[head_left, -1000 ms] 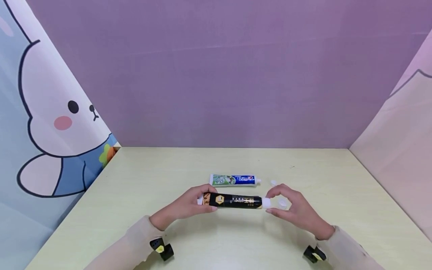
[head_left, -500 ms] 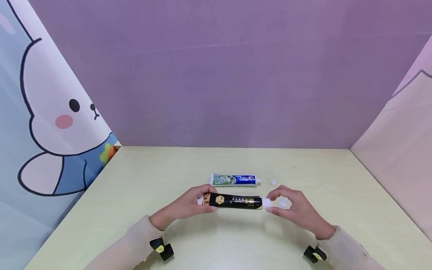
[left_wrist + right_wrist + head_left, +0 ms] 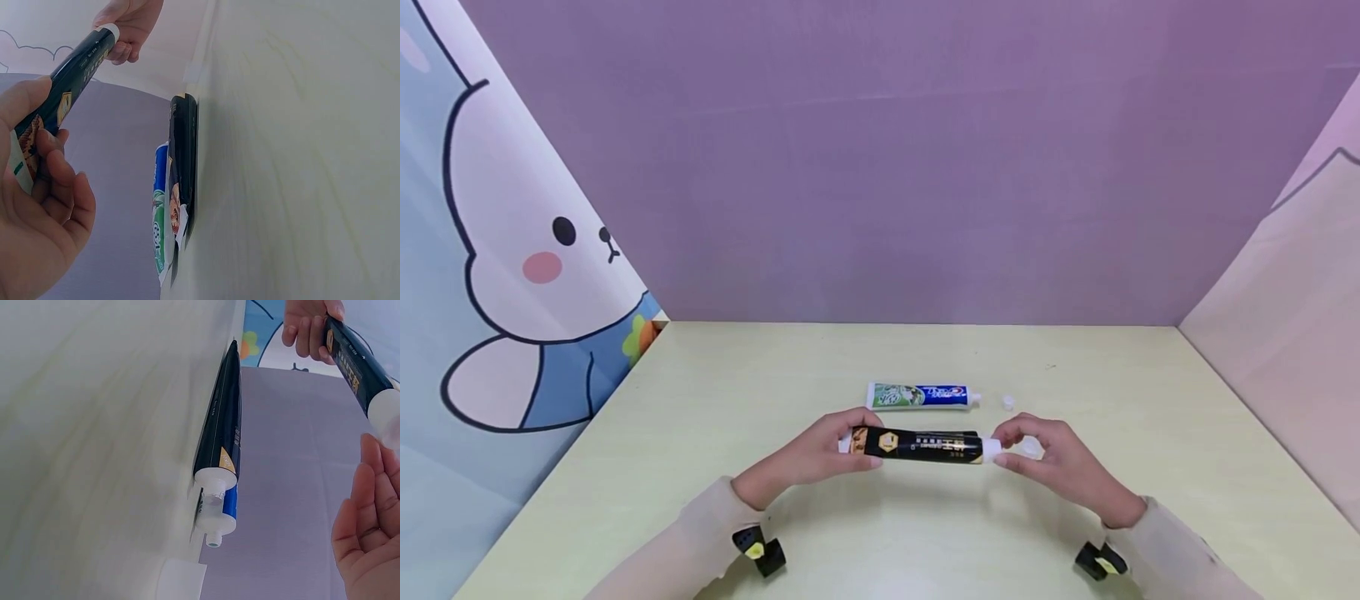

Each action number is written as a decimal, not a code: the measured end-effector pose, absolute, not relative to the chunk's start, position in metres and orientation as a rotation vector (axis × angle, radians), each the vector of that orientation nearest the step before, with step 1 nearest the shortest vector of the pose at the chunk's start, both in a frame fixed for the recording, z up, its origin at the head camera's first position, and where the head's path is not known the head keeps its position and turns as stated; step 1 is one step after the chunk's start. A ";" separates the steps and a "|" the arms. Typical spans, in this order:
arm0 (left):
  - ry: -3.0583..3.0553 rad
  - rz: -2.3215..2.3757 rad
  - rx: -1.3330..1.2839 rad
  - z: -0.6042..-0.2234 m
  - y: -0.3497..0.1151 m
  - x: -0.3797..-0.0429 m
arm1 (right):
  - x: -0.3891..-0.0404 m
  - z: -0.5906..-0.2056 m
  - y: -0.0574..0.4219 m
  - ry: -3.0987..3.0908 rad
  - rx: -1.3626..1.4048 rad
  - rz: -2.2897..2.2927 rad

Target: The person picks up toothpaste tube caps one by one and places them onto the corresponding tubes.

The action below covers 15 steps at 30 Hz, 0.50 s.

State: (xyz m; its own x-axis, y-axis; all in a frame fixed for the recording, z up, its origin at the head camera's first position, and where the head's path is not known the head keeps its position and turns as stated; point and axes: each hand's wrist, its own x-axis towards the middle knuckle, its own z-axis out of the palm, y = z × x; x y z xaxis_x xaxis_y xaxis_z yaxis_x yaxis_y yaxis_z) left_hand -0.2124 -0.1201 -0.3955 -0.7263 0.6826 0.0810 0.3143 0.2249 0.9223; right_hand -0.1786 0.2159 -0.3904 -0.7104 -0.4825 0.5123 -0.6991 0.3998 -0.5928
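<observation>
A black toothpaste tube [image 3: 925, 446] with a white cap [image 3: 991, 450] is held level above the table. My left hand [image 3: 820, 450] grips its tail end between thumb and fingers. At the other end, my right hand [image 3: 1052, 458] pinches the cap with thumb and index finger. A second black toothpaste tube [image 3: 219, 431] lies on the table, its white nozzle bare; the held tube hides most of it in the head view. Behind it lies a blue and green toothpaste tube [image 3: 919, 397], also uncapped.
A small white cap [image 3: 1008, 402] sits right of the blue and green tube. Another whitish cap [image 3: 1031, 448] lies partly behind my right fingers. The pale table [image 3: 760, 367] meets a purple backdrop [image 3: 880, 167], with printed cloth at both sides.
My right thumb and index finger have shifted slightly on the cap, the thumb a little higher. The left hand and the tubes stay nearly still; the head view has tilted slightly.
</observation>
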 end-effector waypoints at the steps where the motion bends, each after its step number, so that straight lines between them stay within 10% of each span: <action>1: 2.163 1.504 0.930 -0.395 -0.120 -0.212 | -0.178 -0.390 0.216 -2.409 1.035 1.212; 15: 2.151 1.508 0.940 -0.395 -0.120 -0.213 | -0.179 -0.391 0.217 -2.443 1.045 1.244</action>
